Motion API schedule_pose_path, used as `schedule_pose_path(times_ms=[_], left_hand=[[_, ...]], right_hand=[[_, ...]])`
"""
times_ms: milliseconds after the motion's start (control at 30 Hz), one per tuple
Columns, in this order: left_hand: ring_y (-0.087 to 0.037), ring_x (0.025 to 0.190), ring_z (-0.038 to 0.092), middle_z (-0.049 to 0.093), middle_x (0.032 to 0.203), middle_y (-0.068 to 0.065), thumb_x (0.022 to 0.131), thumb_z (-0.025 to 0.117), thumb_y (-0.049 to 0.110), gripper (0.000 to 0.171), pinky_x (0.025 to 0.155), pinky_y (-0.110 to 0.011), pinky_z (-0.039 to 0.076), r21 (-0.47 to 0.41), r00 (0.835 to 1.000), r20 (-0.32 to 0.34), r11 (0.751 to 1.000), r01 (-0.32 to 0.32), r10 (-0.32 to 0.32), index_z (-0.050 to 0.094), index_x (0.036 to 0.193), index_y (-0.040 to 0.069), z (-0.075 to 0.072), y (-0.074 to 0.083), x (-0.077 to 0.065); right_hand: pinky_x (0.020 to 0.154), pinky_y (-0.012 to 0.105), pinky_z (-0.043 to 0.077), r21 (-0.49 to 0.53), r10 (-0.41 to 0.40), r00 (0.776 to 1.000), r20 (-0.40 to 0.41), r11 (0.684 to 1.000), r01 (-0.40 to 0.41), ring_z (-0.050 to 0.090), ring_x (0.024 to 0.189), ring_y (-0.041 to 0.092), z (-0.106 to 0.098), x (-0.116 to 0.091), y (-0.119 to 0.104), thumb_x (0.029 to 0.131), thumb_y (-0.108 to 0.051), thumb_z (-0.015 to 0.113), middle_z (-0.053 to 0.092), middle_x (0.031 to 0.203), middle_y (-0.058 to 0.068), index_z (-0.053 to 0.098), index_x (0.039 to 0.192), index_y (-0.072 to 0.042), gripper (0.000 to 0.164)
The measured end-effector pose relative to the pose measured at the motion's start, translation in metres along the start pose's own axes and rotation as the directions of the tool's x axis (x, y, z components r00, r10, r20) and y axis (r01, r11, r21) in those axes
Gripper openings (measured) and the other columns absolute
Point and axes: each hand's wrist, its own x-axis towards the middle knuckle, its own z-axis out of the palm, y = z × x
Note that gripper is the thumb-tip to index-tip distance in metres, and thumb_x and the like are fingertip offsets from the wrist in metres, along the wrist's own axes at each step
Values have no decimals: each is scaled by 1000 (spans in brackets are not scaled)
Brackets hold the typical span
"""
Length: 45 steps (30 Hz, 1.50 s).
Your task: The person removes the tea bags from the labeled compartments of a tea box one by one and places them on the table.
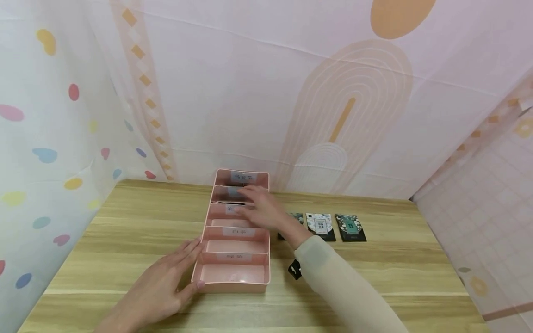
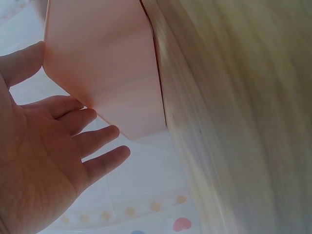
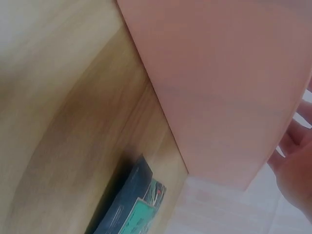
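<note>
Wooden table [image 1: 399, 273], patterned cloth [image 1: 216, 92] behind it, pink box [image 1: 235, 274] sitting on top. Got my left hand [image 1: 164, 280] loosely spread, just touching the box's left side and near corner. Right hand's [image 1: 264, 208] half-open over the far compartments, can't tell if it's pinching anything. Packets [image 1: 350, 228] lie to the right.

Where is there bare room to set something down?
Bare: the wooden tabletop left of the pink plastic divided box, beyond the left hand, and right of the three flat floral packets. Crowded: between box and packets, where the cream-sleeved right arm crosses.
</note>
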Motion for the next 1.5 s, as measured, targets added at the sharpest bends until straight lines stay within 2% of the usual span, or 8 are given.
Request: schedule_pose_path(times_ms=[200,367,667,900,1167,1500], left_hand=[[-41,139,53,49,158,-19,93,78,36,75,102,-58,52,0,1000,-7,1000,-7,7,52,151,-4,1,-1,0],[-39,139,53,49,157,-18,93,78,37,76,103,-57,52,0,1000,1,1000,11,-11,51,152,-3,0,-1,-1],[-38,139,53,50,157,-18,92,78,36,75,103,-56,52,4,1000,-1,1000,11,-11,52,151,-3,0,-2,-1],[-38,140,52,48,158,-18,93,77,37,75,103,-57,52,1,1000,8,1000,13,-13,51,152,-3,1,-2,-1],[-38,140,53,48,159,-17,93,77,36,75,103,-56,52,2,1000,0,1000,10,-10,51,152,-3,1,-1,-1],[-37,139,54,49,158,-17,94,77,38,74,102,-56,53,20,1000,-12,1000,-6,6,52,151,-2,1,-2,-2]], right_hand=[[119,44,40,-81,10,1000,26,997,-8,47,144,28,7,8,-7,101,-36,70,54,154,10,57,150,-11,57],[118,37,41,-74,10,998,59,997,-6,50,141,25,12,16,-8,101,-37,71,59,149,9,61,146,-8,55],[112,32,45,-113,-26,998,53,993,32,59,130,22,19,23,-5,104,-24,67,68,134,6,70,135,-8,34],[101,29,53,-103,-36,999,27,994,38,67,114,19,21,22,-5,106,-15,64,74,118,5,77,122,-7,23],[95,27,55,-86,1,1000,26,996,1,68,109,16,21,21,-5,106,-18,64,75,114,3,78,118,-9,21],[86,24,55,-10,41,999,3,999,-41,66,98,11,20,20,-8,105,-16,66,75,109,2,78,112,-9,16]])
